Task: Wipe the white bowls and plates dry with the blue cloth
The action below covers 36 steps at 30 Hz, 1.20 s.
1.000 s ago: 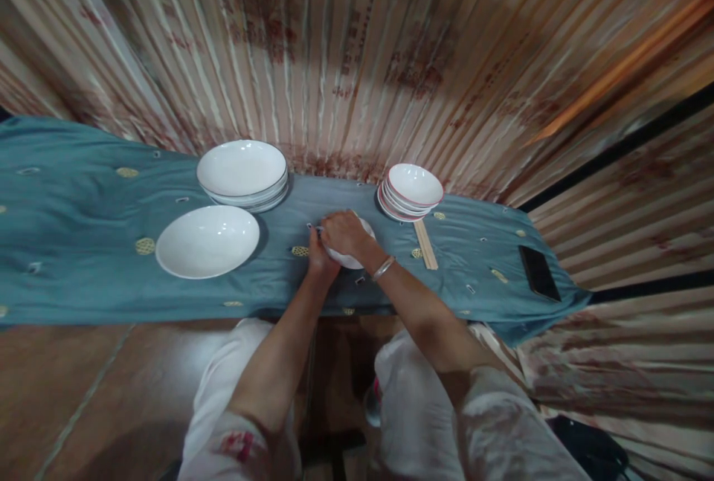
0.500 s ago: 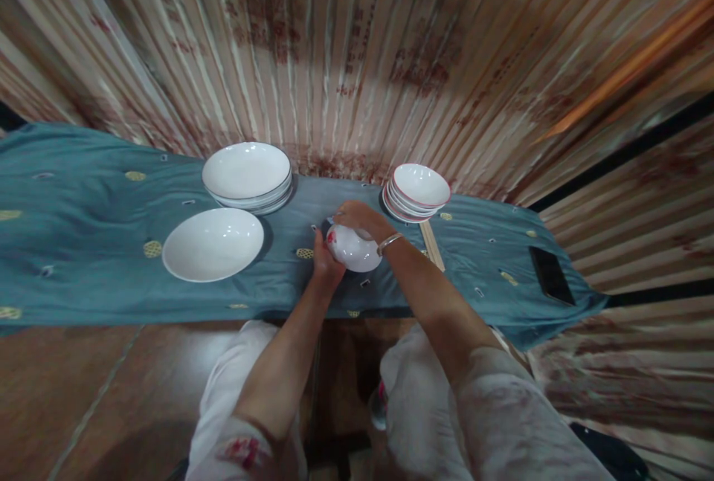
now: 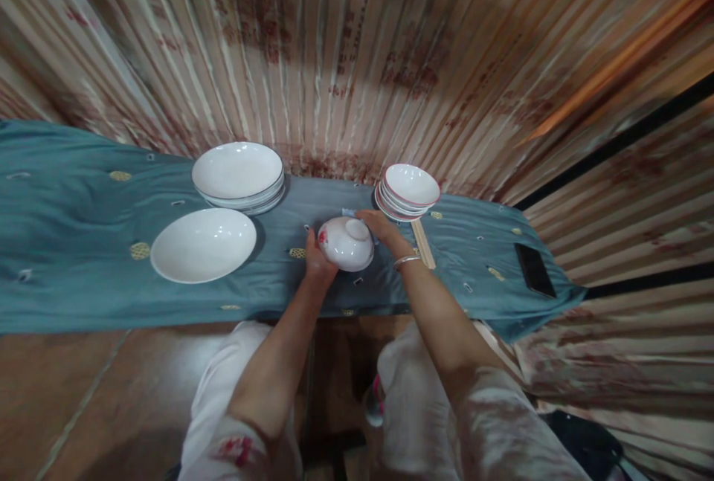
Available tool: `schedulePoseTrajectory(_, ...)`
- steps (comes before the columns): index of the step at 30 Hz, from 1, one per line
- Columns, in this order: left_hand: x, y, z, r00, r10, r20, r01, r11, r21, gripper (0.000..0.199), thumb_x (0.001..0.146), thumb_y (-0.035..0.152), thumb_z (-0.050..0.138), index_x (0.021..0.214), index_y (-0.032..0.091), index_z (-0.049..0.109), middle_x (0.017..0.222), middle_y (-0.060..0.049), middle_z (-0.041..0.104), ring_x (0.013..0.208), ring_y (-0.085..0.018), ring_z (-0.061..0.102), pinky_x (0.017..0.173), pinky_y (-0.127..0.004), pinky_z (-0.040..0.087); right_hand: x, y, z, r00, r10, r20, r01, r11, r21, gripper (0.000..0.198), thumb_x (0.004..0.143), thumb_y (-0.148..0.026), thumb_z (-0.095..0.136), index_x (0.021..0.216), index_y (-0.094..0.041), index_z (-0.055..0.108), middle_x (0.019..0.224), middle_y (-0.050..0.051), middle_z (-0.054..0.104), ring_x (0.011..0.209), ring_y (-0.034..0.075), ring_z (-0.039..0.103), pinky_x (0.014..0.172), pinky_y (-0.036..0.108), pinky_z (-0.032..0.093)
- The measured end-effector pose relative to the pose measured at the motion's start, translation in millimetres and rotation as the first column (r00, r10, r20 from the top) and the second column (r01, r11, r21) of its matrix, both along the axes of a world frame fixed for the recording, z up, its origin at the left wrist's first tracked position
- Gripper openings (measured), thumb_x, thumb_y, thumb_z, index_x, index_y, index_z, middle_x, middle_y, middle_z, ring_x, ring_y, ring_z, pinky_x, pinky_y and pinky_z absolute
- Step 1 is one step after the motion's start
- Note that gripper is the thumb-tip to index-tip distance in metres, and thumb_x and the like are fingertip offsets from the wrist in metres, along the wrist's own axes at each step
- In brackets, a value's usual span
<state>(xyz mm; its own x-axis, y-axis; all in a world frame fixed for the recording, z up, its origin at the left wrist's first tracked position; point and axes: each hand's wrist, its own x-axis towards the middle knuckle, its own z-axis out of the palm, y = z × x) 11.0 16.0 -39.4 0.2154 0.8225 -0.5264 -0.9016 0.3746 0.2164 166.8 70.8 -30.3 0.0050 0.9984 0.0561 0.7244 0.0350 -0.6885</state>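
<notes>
A white bowl [image 3: 346,244] with red markings, upturned, foot ring uppermost.

2 plate stacks [image 3: 239,178], 1 dish [image 3: 203,244], 1 phone [image 3: 534,270].

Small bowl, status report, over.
Left hand and right hand both gripping small bowl, upside down above the blue cloth. Single plate left, chopsticks right, both apart.

A single view, from a camera worn on the person's head, looks forward and steeply down. The cloth-covered worktop [image 3: 83,243] runs across the frame from nine to three o'clock, fairly near; the person's arms and knees enter from six o'clock, a pleated curtain [image 3: 346,42] fills twelve.
</notes>
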Motion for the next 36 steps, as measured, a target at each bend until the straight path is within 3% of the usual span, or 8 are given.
schedulePoseTrajectory(8, -1.4, -2.5, 7.5, 0.999, -0.012, 0.036, 0.013, 1.000, -0.011, 0.070, 0.101, 0.056, 0.030, 0.149, 0.008, 0.048, 0.117, -0.017, 0.075, 0.113, -0.033, 0.070, 0.106, -0.047, 0.050, -4.4, -38.7, -26.8, 0.971, -0.193, -0.142, 0.200, 0.979, 0.033, 0.041, 0.098, -0.036, 0.036, 0.084, -0.016, 0.069, 0.084, 0.006, 0.073, 0.086, 0.021, 0.065, 0.079, 0.029, 0.053)
schedulePoseTrajectory(14, -0.4, -3.7, 6.0, 1.000, 0.005, 0.021, -0.005, 1.000, 0.000, 0.067, 0.101, 0.055, 0.032, 0.146, 0.009, 0.051, 0.113, -0.016, 0.077, 0.114, -0.033, 0.070, 0.106, -0.046, 0.051, -18.6, -68.1, -35.9, 0.942, -0.306, -0.138, 0.319, 0.945, 0.079, 0.048, 0.102, -0.034, 0.025, 0.109, -0.014, 0.068, 0.100, 0.012, 0.075, 0.098, 0.022, 0.067, 0.088, 0.035, 0.053)
schedulePoseTrajectory(20, 0.5, -2.5, 5.1, 1.000, 0.025, 0.014, -0.025, 1.000, -0.006, 0.067, 0.102, 0.054, 0.031, 0.145, 0.008, 0.052, 0.114, -0.015, 0.077, 0.112, -0.032, 0.071, 0.104, -0.043, 0.052, -44.0, -96.1, -48.1, 0.899, -0.435, -0.053, 0.438, 0.889, 0.136, 0.054, 0.105, -0.032, 0.020, 0.141, -0.006, 0.051, 0.132, 0.024, 0.065, 0.124, 0.022, 0.062, 0.100, 0.038, 0.051)
schedulePoseTrajectory(29, -1.9, -3.1, 3.5, 0.999, 0.005, 0.044, -0.006, 1.000, 0.024, 0.071, 0.101, 0.058, 0.029, 0.145, 0.007, 0.051, 0.112, -0.015, 0.076, 0.111, -0.030, 0.070, 0.105, -0.042, 0.052, -73.0, -126.9, -60.7, 0.897, -0.440, 0.046, 0.399, 0.849, 0.346, 0.060, 0.106, -0.040, 0.019, 0.150, -0.004, 0.038, 0.147, 0.026, 0.052, 0.140, 0.025, 0.048, 0.112, 0.044, 0.043)
schedulePoseTrajectory(33, -3.7, -4.0, 4.6, 0.999, -0.018, 0.037, 0.017, 0.999, 0.043, 0.073, 0.102, 0.059, 0.025, 0.145, 0.005, 0.051, 0.114, -0.016, 0.075, 0.111, -0.030, 0.069, 0.103, -0.044, 0.053, -79.9, -135.8, -67.6, 0.895, -0.445, 0.033, 0.402, 0.837, 0.371, 0.063, 0.106, -0.044, 0.020, 0.155, -0.006, 0.032, 0.153, 0.026, 0.045, 0.146, 0.029, 0.040, 0.114, 0.052, 0.040)
schedulePoseTrajectory(36, -4.6, -5.1, 7.2, 0.999, -0.017, 0.027, 0.016, 0.999, 0.033, 0.075, 0.102, 0.058, 0.023, 0.145, 0.003, 0.049, 0.115, -0.017, 0.074, 0.113, -0.029, 0.069, 0.104, -0.042, 0.051, -82.3, -142.4, -71.7, 0.907, -0.419, 0.048, 0.376, 0.855, 0.358, 0.063, 0.106, -0.042, 0.022, 0.158, -0.008, 0.026, 0.158, 0.025, 0.038, 0.150, 0.031, 0.032, 0.115, 0.057, 0.038)
